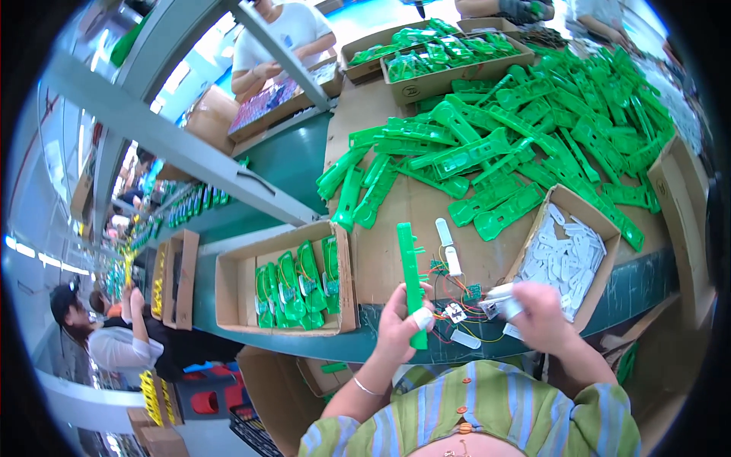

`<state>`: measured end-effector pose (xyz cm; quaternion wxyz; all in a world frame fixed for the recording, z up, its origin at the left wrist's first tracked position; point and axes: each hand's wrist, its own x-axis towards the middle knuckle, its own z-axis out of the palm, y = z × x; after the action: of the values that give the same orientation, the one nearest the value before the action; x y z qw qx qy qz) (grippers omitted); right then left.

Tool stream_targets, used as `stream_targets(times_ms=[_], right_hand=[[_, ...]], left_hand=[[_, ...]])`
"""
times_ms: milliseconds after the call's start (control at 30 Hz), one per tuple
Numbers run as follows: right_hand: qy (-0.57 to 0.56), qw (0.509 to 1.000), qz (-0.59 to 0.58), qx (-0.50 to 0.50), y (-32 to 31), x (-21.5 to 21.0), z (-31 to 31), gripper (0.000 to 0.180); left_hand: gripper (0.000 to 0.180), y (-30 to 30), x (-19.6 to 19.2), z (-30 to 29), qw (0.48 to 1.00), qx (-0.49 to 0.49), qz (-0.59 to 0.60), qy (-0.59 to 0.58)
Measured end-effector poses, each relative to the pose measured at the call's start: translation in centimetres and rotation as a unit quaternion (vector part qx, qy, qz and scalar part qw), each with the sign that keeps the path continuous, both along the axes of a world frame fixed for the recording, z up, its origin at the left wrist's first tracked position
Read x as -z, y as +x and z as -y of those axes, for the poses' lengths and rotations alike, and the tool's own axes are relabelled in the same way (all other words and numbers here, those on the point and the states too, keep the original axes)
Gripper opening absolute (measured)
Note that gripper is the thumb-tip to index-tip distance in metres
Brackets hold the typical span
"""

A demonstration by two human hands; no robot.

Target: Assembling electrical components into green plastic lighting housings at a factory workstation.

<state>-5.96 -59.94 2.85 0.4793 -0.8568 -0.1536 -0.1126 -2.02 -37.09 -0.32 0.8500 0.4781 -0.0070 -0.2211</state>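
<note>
My left hand (pixel 397 329), a white wrap on one finger, is closed round a long green plastic shell (pixel 411 266) held upright and edge-on. To its right, my right hand (pixel 539 316) is blurred, its fingers drawn together at a pale, slim thing (pixel 499 292) whose kind I cannot make out. Between the hands lie small circuit boards (pixel 455 313) with red, yellow and black wires. Just beyond them rest two white plastic strips (pixel 452 261), and another white strip (pixel 465 339) lies at the near edge of the table.
A large heap of green shells (pixel 525 137) covers the far right of the table. A cardboard box of white strips (pixel 614 228) stands beside my right hand. At left, another box (pixel 346 266) holds several green shells with wires. Metal posts (pixel 175 137) rise at left; co-workers (pixel 285 42) sit around.
</note>
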Motion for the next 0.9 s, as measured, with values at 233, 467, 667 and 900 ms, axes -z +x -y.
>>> stream_targets(times_ms=[233, 467, 667, 900], right_hand=[[0.137, 0.988, 0.051, -0.044, 0.4, 1.9, -4.9, 0.027], [0.184, 0.982, -0.025, -0.025, 0.1, 4.1, -5.2, 0.024], [0.106, 0.988, -0.083, -0.081, 0.1, 4.3, -5.3, 0.023], [0.134, 0.981, -0.117, -0.076, -0.2, 4.8, -5.9, 0.026]], left_hand=[[0.036, -1.1, -0.1, 1.6, 0.999, -0.033, -0.004, 0.007], [0.039, -1.4, 1.2, 1.1, 0.998, -0.048, 0.019, 0.044], [0.044, -1.7, 1.5, 1.0, 0.990, -0.052, 0.070, 0.112], [0.044, -2.0, 1.6, 0.7, 0.973, -0.020, 0.103, 0.207]])
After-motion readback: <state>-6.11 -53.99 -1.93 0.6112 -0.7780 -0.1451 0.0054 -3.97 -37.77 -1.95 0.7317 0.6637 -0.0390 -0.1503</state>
